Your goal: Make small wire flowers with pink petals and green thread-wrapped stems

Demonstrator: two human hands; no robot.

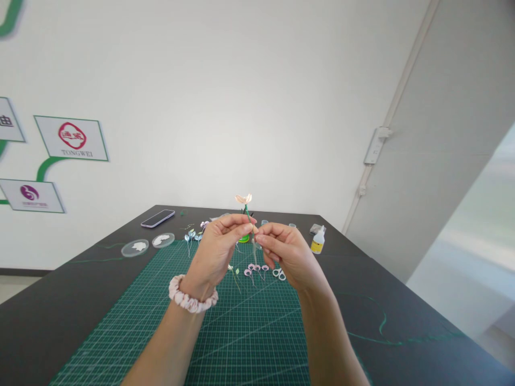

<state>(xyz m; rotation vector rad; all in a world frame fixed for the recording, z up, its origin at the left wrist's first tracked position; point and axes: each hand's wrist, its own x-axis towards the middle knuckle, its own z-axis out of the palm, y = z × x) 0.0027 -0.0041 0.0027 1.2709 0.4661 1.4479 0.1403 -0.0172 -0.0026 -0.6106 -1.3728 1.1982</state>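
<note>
Aloft, flower in left hand

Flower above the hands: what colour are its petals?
Pale peach: the flower's petals show best in the head view.

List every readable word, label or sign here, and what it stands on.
"TONGWEI": white rectangular wall panel with red emblem; the emblem's characters are too blurred.
"由": left-edge white wall panel, partly cut off.
Too blurred: caption on lower white wall panel with purple round logo.
Too small: any print on white plastic bottle with yellow label.
</note>
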